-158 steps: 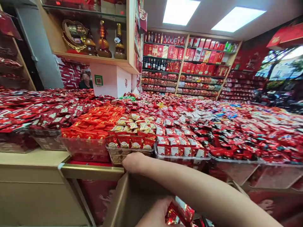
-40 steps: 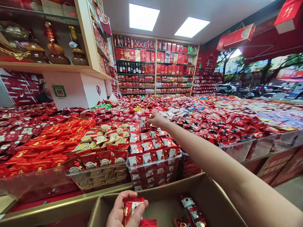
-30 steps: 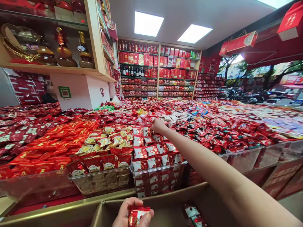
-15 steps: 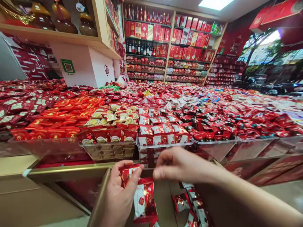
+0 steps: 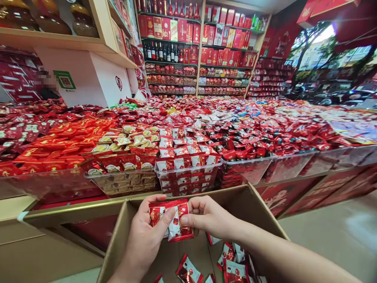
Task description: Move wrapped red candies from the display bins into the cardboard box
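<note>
Small red-and-white candy packets (image 5: 174, 226) are bunched together between my two hands, over an open cardboard box (image 5: 118, 236). My left hand (image 5: 147, 232) is closed round the left side of the bunch, its thumb pressed across the front. Fingers and thumb of my right hand (image 5: 206, 216) pinch the right edge of the same packets. How many I hold is hard to tell, as they overlap. Loose packets of the same kind (image 5: 235, 271) lie on the bottom of the box, mostly at the right, beneath my right forearm.
Beyond the box, a clear plastic bin (image 5: 188, 171) holds rows of matching packets. Beside it stand a bin of gold-and-red packets (image 5: 129, 161) and piles of orange-red ones (image 5: 67, 145). Shelves with bottles and red boxes (image 5: 173, 31) rise behind. A white pillar (image 5: 79, 78) stands left.
My right hand has moved left to meet the left hand and grips the packets there. The lower packet has come up into the bunch. The view has shifted, showing more of the box.
</note>
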`<state>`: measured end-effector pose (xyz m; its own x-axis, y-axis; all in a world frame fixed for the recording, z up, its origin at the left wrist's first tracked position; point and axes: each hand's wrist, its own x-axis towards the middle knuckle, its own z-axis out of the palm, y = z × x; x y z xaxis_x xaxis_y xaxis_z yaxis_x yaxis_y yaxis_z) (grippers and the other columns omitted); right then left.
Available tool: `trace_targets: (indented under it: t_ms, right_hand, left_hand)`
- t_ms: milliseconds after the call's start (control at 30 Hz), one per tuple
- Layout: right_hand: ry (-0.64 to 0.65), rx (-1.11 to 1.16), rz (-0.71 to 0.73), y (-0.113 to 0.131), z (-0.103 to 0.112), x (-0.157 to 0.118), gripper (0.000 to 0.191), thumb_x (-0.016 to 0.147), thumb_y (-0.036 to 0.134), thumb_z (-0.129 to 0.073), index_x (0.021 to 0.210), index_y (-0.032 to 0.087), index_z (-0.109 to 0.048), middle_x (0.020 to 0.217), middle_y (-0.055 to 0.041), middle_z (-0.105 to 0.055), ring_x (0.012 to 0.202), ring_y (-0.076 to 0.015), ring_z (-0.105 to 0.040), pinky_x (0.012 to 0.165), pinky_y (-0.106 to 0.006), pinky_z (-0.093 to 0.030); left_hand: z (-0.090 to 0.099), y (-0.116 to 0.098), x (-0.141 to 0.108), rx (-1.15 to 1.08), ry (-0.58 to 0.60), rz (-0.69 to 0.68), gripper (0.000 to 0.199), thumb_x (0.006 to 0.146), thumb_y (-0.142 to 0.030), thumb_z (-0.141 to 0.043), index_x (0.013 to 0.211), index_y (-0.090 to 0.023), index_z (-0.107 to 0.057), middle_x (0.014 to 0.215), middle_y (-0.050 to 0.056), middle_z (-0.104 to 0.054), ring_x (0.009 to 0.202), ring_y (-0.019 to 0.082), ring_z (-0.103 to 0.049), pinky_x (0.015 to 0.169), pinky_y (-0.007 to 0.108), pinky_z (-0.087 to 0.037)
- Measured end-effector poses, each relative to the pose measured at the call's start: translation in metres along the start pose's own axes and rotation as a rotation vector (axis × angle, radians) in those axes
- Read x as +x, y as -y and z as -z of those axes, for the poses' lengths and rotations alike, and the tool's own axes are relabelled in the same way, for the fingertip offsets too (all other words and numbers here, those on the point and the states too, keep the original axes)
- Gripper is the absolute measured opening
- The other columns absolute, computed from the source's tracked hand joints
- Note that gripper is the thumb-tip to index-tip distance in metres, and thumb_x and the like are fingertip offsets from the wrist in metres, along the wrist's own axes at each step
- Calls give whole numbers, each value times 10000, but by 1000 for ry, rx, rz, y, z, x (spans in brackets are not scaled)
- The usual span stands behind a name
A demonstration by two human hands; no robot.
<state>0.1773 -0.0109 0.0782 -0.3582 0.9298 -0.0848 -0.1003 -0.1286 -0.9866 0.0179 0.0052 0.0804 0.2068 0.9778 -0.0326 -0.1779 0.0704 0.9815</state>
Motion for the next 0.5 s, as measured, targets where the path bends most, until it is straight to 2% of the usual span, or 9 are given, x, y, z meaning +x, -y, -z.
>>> trace_targets:
  t_ms: [167, 267, 333, 400, 500]
  right_hand:
    - [-17, 60, 32, -6, -5, 2, 337, 590, 397, -693, 659, 117, -516, 572, 23, -519, 497, -55, -431, 491, -194, -337]
    - [-112, 12, 120, -6, -7, 0, 370, 587, 359, -709, 806, 155, -492, 652, 22, -548, 539, -68, -460, 502, -191, -353]
    - [-178, -114, 209, -4, -8, -2, 418, 577, 331, -723, 870, 187, -461, 731, 19, -562, 585, -79, -478, 530, -195, -380]
    - [-198, -347, 303, 1, -8, -5, 422, 570, 330, -727, 888, 200, -483, 783, 10, -571, 642, -99, -495, 582, -208, -407]
    - [-128, -694, 431, 7, -6, -10, 509, 578, 376, -711, 1015, 213, -508, 957, -34, -565, 825, -145, -521, 713, -232, -430]
  left_hand:
    - [-1, 0, -3, -33, -28, 5, 428, 608, -295, -708, 931, -208, -441, 672, 4, -690, 562, 191, -647, 524, 293, -538]
    - [-3, -4, -3, -56, -118, -5, 471, 534, -314, -752, 892, -213, -463, 658, -7, -697, 555, 198, -650, 502, 275, -539]
    - [-6, -8, -3, -76, -186, -23, 494, 481, -313, -777, 867, -214, -485, 632, -20, -694, 539, 197, -648, 481, 252, -534]
    - [-8, -10, -3, -101, -213, -34, 505, 455, -311, -785, 857, -219, -494, 602, -34, -690, 522, 189, -645, 473, 237, -529]
    - [-9, -10, -2, -127, -206, -33, 504, 459, -316, -781, 859, -221, -488, 594, -37, -692, 523, 181, -645, 480, 228, -525]
